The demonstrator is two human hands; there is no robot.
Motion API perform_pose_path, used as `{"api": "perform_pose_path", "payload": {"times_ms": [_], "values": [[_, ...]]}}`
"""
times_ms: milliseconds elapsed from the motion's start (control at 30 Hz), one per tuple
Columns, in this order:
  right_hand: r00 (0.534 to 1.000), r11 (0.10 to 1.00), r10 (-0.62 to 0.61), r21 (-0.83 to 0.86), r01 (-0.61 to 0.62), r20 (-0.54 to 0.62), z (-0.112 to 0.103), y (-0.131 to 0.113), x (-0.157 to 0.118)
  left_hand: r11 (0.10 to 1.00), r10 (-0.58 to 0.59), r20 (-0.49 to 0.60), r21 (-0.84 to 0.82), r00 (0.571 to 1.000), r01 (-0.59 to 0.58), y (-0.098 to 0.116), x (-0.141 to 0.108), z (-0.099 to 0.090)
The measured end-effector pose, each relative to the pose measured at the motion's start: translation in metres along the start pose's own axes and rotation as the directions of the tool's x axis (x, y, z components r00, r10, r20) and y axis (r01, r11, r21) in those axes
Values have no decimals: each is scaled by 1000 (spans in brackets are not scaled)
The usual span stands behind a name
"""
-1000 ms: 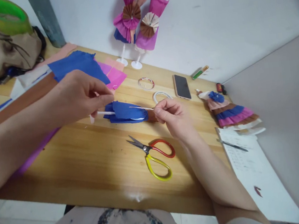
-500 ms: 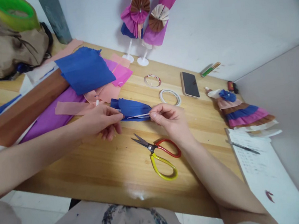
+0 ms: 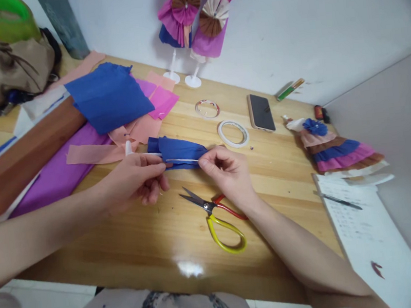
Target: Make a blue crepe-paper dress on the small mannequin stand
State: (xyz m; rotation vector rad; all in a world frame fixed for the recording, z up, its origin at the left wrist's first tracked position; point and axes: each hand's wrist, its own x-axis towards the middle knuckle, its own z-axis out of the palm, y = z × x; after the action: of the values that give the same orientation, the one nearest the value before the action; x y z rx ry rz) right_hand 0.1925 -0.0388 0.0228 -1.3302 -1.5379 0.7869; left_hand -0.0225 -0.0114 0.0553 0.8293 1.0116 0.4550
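Note:
A blue crepe-paper piece (image 3: 183, 147), gathered narrow toward its right end, lies between my hands above the table. My left hand (image 3: 144, 177) is closed at its lower left edge, thumb and forefinger pressed together; just what sits between them is partly hidden. A thin white strip (image 3: 182, 160) runs along the blue paper, and my right hand (image 3: 227, 171) pinches its right end. Behind my left hand a white rod and a small white end piece (image 3: 128, 148) show beside the paper. Scissors (image 3: 206, 207) with one red and one yellow handle lie open below my right hand.
Crepe-paper sheets (image 3: 111, 97) in several colours pile up at left. Two tape rolls (image 3: 233, 134) and a phone (image 3: 261, 112) lie beyond my hands. Two paper dresses on white stands (image 3: 193, 81) lean near the wall. A layered paper dress (image 3: 340, 149) and a written sheet (image 3: 360, 226) are at right.
My right hand has moved slightly left and down with the strip's end, now partly over the red scissor handle. My left hand stays close to the blue paper. The view has shifted a little.

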Motion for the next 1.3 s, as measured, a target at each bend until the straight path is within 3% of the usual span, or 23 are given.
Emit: {"api": "perform_pose_path", "payload": {"times_ms": [467,1300], "values": [[998,998,-44,-53,45,34,1,0,-1,996,-88,18,-29,996,89,6,-5,2],[997,996,-55,-67,59,59,1,2,1,995,-48,50,-90,998,53,-1,-1,0]]}}
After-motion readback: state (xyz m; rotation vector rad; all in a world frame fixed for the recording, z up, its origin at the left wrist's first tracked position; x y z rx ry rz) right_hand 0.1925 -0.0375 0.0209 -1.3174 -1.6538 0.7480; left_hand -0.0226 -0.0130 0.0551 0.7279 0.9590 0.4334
